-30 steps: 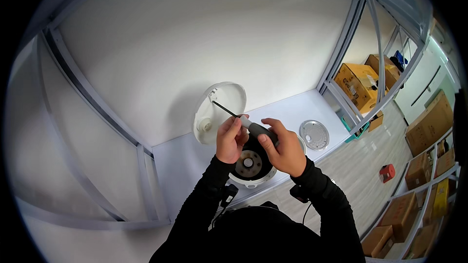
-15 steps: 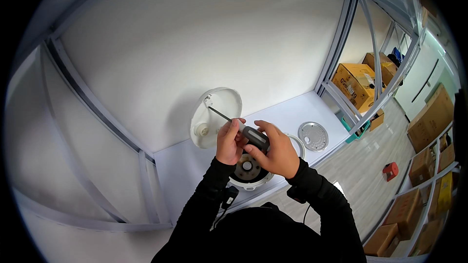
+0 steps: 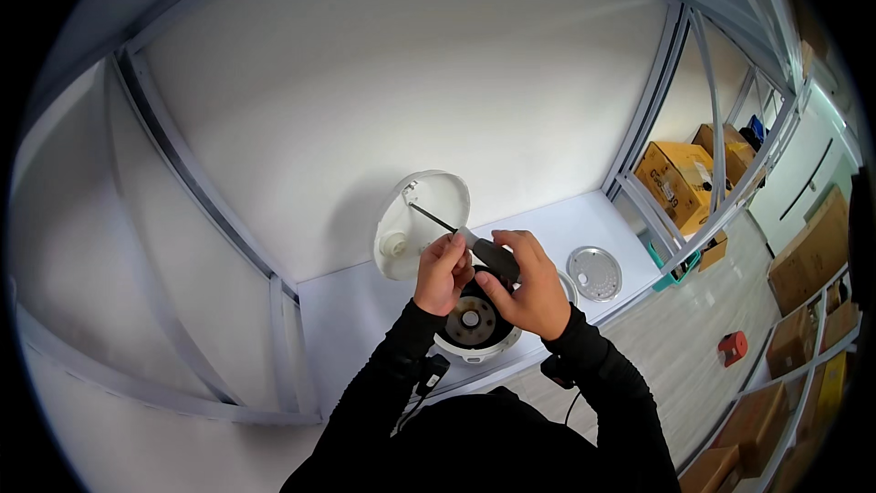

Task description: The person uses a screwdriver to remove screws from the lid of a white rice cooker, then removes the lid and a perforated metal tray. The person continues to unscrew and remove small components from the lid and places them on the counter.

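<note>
Screwdriver (image 3: pixel 493 257), held by left hand (image 3: pixel 442 281) and right hand (image 3: pixel 534 290), points at the lid (image 3: pixel 417 229); likely screw-turning, next needing steady alignment.

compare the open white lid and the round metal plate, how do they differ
The white lid is raised, its inner side showing, while the metal plate lies flat on the table.
The lid looks clearly larger than the plate.
The lid is white; the plate is silvery grey and dotted with small holes.
The screwdriver points at the lid's inside; the plate lies apart from it.
Both are round.
</note>
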Available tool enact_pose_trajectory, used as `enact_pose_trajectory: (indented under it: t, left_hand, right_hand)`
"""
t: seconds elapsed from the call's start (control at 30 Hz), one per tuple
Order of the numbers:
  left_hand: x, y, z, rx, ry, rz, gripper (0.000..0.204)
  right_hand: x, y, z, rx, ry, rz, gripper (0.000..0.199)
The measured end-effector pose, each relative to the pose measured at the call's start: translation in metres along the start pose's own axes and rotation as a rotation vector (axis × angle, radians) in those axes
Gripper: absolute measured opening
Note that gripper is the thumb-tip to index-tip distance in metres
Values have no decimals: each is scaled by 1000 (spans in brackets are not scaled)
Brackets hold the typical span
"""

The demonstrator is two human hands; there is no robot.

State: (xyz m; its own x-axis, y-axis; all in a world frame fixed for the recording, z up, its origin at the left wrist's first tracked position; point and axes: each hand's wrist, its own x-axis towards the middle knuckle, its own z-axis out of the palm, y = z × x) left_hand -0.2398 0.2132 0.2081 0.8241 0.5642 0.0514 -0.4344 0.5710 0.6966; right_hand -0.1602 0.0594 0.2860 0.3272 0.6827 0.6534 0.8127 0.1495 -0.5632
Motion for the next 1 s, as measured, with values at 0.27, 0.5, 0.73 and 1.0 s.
enact_pose_trajectory:
  t: [0.27, 0.5, 0.73, 1.0]
  left_hand:
    - [-1, 2, -6, -3, -32, 4, 25]
    - [3, -8, -13, -37, 14, 27, 24]
    - [-2, 6, -2, -27, -6, -26, 25]
    - [-1, 0, -14, -5, -69, -2, 31]
  right_hand:
    - [-3, 7, 1, -19, 0, -38, 48]
    - [-2, 4, 3, 28, -36, 154, 50]
    - [-8, 11, 3, 18, -42, 130, 42]
    - [-8, 0, 4, 51, -4, 159, 35]
